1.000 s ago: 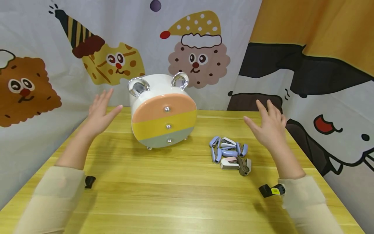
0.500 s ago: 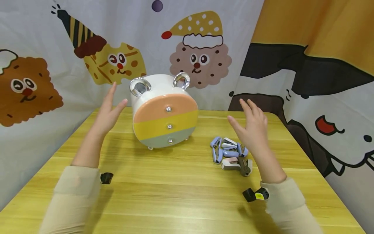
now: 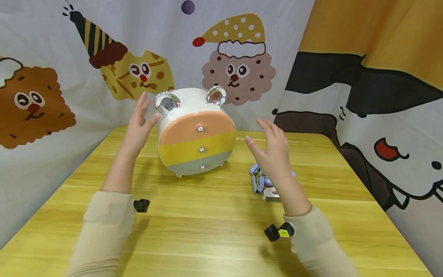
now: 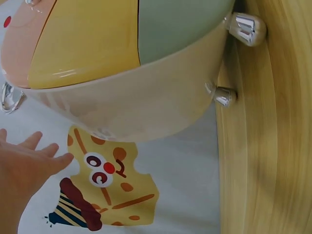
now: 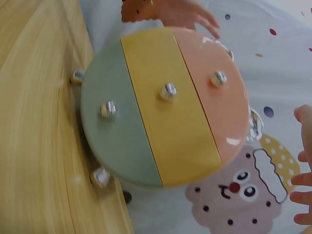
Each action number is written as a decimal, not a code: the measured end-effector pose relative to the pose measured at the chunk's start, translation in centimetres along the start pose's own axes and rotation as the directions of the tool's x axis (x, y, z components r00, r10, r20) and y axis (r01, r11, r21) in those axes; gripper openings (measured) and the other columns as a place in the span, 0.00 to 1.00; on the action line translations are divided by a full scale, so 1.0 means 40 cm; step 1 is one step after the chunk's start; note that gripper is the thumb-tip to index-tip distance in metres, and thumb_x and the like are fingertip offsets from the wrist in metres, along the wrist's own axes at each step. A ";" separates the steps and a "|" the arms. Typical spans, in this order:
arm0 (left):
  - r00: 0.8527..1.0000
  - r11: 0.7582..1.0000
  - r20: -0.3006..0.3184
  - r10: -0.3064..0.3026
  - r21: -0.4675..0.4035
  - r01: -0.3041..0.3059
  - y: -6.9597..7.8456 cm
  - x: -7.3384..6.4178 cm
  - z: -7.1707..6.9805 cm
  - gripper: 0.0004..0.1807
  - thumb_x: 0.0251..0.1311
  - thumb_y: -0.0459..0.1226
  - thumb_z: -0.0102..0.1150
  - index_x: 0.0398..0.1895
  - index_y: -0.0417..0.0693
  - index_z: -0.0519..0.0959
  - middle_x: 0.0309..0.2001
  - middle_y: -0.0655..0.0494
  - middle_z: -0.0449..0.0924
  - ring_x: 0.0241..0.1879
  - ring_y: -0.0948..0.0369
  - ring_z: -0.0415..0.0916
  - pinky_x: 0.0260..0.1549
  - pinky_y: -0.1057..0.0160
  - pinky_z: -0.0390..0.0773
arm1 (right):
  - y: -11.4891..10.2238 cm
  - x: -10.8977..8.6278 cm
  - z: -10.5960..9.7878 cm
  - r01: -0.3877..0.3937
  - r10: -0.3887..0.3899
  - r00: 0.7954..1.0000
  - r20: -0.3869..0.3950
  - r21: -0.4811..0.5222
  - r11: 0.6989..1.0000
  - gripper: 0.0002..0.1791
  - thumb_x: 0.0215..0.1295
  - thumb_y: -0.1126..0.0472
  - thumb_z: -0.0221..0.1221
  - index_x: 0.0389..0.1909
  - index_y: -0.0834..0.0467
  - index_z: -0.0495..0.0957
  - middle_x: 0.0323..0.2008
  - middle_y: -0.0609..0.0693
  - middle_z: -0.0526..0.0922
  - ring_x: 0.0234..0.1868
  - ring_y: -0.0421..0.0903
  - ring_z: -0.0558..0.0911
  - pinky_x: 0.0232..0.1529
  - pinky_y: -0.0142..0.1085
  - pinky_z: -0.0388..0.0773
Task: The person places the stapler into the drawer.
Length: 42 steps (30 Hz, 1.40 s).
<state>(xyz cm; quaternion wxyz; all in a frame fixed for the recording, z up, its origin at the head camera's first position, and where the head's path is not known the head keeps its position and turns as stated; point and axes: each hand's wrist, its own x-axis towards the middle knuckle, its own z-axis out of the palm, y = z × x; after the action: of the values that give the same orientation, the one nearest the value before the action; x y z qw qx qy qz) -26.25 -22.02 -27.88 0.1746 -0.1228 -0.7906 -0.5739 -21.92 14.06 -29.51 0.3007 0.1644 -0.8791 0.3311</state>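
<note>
Cabinet (image 3: 192,135): glossy white drum-shaped body, peach/yellow/grey-green striped front, three round silver knobs (image 3: 202,149); near centre of head frame, upright on yellow wood-grain table (image 3: 207,238).
Long axis: front oval runs left-right, tipping up slightly toward frame right.
Left hand (image 3: 135,130): bare, fingers loosely extended, thumb apart, holding nothing; just beside cabinet's left side, small gap in left wrist view.
Right hand (image 3: 273,152): bare, thumb and fingers apart, holding nothing; right of centre, cabinet to its left across a wider gap.
Staplers (image 3: 260,186): small blue and pale plastic, right of centre, partly hidden by right hand.
Key relation: cabinet between both hands; left nearer.
</note>
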 end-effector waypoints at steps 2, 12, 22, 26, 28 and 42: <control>1.000 0.999 -0.004 0.001 -0.037 -0.001 0.001 0.003 0.005 0.40 0.67 0.43 0.54 0.76 0.69 0.45 0.75 0.54 0.48 0.73 0.56 0.44 0.69 0.52 0.43 | -0.014 0.001 0.015 0.008 -0.008 1.000 0.001 0.022 1.000 0.33 0.66 0.42 0.55 0.67 0.54 0.67 0.65 0.54 0.68 0.65 0.55 0.63 0.65 0.58 0.53; 0.999 0.984 -0.020 0.028 -0.177 -0.032 -0.025 0.014 0.034 0.39 0.66 0.40 0.55 0.75 0.71 0.49 0.74 0.51 0.52 0.71 0.53 0.48 0.69 0.49 0.47 | -0.065 0.013 0.101 0.123 -0.116 0.991 -0.069 0.098 0.988 0.26 0.64 0.51 0.60 0.59 0.61 0.74 0.56 0.55 0.76 0.57 0.53 0.72 0.58 0.50 0.67; 0.999 0.964 -0.011 0.034 -0.262 -0.036 -0.042 0.015 0.050 0.38 0.66 0.38 0.55 0.75 0.70 0.51 0.71 0.45 0.56 0.70 0.50 0.51 0.67 0.48 0.52 | -0.101 0.027 0.169 0.137 -0.128 0.988 -0.091 0.103 0.985 0.22 0.63 0.53 0.62 0.54 0.60 0.77 0.51 0.54 0.80 0.52 0.52 0.77 0.54 0.43 0.72; 0.998 0.952 0.001 0.063 -0.300 -0.060 -0.048 0.015 0.054 0.38 0.67 0.37 0.54 0.76 0.67 0.50 0.70 0.42 0.58 0.69 0.50 0.54 0.67 0.51 0.54 | -0.119 0.035 0.191 0.140 -0.131 0.987 -0.088 0.109 0.984 0.21 0.62 0.54 0.63 0.52 0.61 0.78 0.48 0.54 0.81 0.48 0.50 0.79 0.50 0.40 0.75; 0.997 0.947 0.005 0.079 -0.312 -0.074 -0.051 0.015 0.057 0.38 0.67 0.36 0.54 0.76 0.66 0.49 0.69 0.41 0.58 0.69 0.50 0.55 0.67 0.53 0.56 | -0.127 0.041 0.202 0.137 -0.128 0.988 -0.083 0.110 0.984 0.21 0.62 0.54 0.64 0.52 0.61 0.78 0.47 0.54 0.82 0.46 0.49 0.79 0.48 0.38 0.76; 0.999 0.931 -0.021 0.030 -0.363 -0.036 -0.070 0.022 0.067 0.39 0.65 0.37 0.57 0.75 0.70 0.52 0.70 0.48 0.61 0.67 0.51 0.59 0.64 0.56 0.61 | -0.161 0.062 0.282 0.040 -0.015 0.996 -0.093 0.278 0.960 0.15 0.59 0.58 0.67 0.44 0.60 0.78 0.35 0.49 0.83 0.34 0.43 0.80 0.37 0.31 0.78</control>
<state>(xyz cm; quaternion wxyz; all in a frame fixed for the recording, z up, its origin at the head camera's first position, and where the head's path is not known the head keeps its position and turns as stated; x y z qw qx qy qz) -28.51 -20.35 -30.67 0.1645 -0.1620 -0.6675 -0.7079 -25.43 1.49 -31.56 0.3182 0.2022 -0.8069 0.4546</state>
